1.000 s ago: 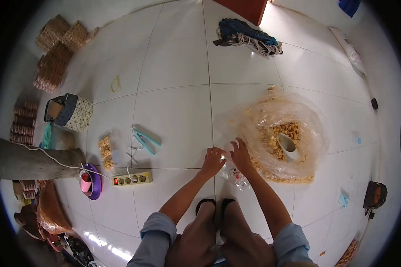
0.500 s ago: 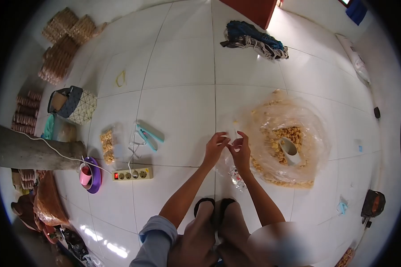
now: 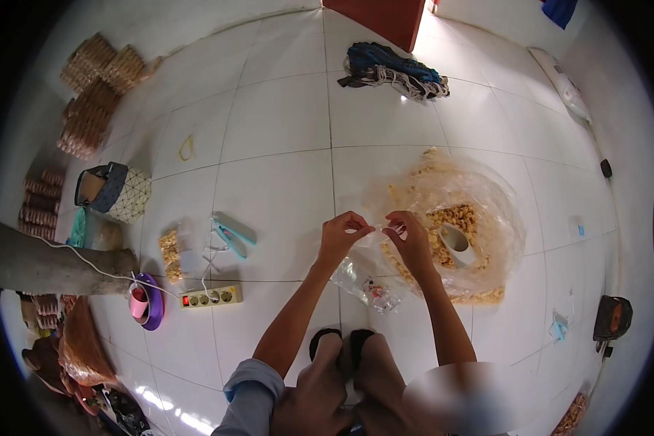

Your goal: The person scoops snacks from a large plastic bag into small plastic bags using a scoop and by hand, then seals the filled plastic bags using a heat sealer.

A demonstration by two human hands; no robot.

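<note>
Fingers (image 3: pixel 350 217) of both bare hands are drawn in toward the thumbs, tips facing each other near frame centre with a small gap. Can't tell whether left hand (image 3: pixel 338 236) or right hand (image 3: pixel 411 241) pinches any thin film. Just below them: crumpled clear plastic packaging with red print (image 3: pixel 380 294), flat on the white tiled floor (image 3: pixel 276 182). Right of centre: large open clear plastic bag (image 3: pixel 500 211) of golden-brown snack pieces (image 3: pixel 454 216), white plastic scoop (image 3: pixel 458 245) resting in it. Right hand overlaps the bag's left edge in view; contact unclear. Left of centre: teal two-armed tool (image 3: pixel 230 236), beige power strip (image 3: pixel 205 297), small clear snack pack (image 3: pixel 170 258).
</note>
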